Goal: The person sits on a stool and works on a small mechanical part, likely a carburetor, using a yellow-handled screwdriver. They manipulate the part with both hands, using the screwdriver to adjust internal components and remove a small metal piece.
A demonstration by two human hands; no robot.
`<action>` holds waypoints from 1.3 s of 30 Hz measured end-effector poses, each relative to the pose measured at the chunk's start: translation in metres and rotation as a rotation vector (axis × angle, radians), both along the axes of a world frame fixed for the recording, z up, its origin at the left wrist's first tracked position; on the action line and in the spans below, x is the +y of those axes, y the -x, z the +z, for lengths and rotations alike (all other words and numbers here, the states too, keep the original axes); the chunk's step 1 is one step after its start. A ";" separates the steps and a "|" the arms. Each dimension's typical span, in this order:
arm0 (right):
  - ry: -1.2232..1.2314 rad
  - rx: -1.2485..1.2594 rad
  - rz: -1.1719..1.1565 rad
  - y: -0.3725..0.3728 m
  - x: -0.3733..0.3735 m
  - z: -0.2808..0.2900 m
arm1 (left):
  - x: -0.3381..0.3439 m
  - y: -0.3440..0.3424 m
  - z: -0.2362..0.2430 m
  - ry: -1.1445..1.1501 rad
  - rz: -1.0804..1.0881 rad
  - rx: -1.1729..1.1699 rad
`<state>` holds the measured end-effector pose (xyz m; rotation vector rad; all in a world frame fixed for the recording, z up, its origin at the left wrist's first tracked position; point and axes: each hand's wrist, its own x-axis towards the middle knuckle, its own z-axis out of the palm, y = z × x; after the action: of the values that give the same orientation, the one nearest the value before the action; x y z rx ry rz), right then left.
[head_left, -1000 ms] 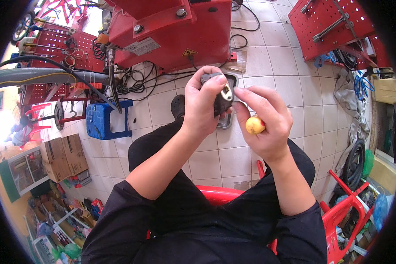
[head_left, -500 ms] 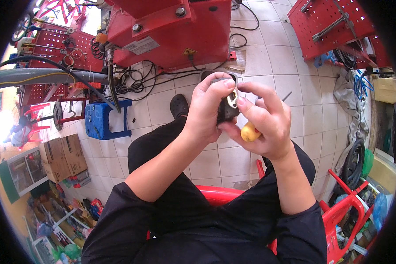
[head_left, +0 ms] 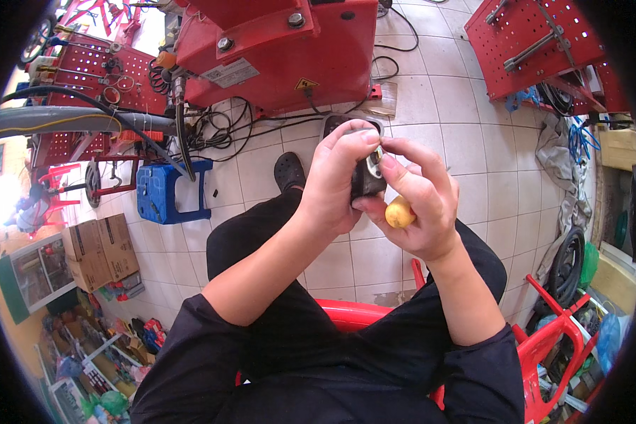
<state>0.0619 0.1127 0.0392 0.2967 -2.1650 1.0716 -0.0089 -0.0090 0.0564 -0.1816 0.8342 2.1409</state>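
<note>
In front of my knees, my left hand [head_left: 338, 169] is closed round a dark, blocky part [head_left: 366, 185] with a light metal fitting [head_left: 373, 167] on its right side. My left thumb presses near the top of that fitting. My right hand [head_left: 424, 194] has a yellow-handled screwdriver [head_left: 400, 212] tucked in its palm, the handle's rounded end sticking out below the fingers. Its thumb and forefinger pinch at the fitting. Whether a small piece sits between those fingertips I cannot make out. Both hands hide much of the dark part.
A big red machine [head_left: 275, 63] stands ahead, with black cables [head_left: 222, 131] on the tiled floor. At left are a blue stool [head_left: 164, 194] and cardboard boxes [head_left: 100, 251]. Red perforated panels [head_left: 530, 42] stand at far right, a red chair [head_left: 551, 353] at lower right.
My right thumb and forefinger have drawn in to the fitting and closer to my left thumb. The screwdriver has turned with my right hand, and its shaft no longer shows clearly.
</note>
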 end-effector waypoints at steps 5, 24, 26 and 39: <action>0.034 0.064 -0.008 0.002 -0.006 -0.004 | 0.000 0.000 0.002 -0.013 -0.020 0.046; -0.034 0.062 -0.049 -0.001 -0.010 -0.003 | 0.001 -0.001 0.002 -0.012 -0.025 0.035; 0.018 0.060 -0.044 0.000 -0.011 -0.001 | 0.003 -0.002 0.005 0.003 -0.025 0.021; -0.015 0.093 -0.037 0.001 -0.008 0.007 | 0.002 -0.004 0.007 -0.010 -0.014 0.046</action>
<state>0.0612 0.1049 0.0458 0.3066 -2.0889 1.0022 -0.0053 -0.0070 0.0634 -0.1207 0.8486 2.1426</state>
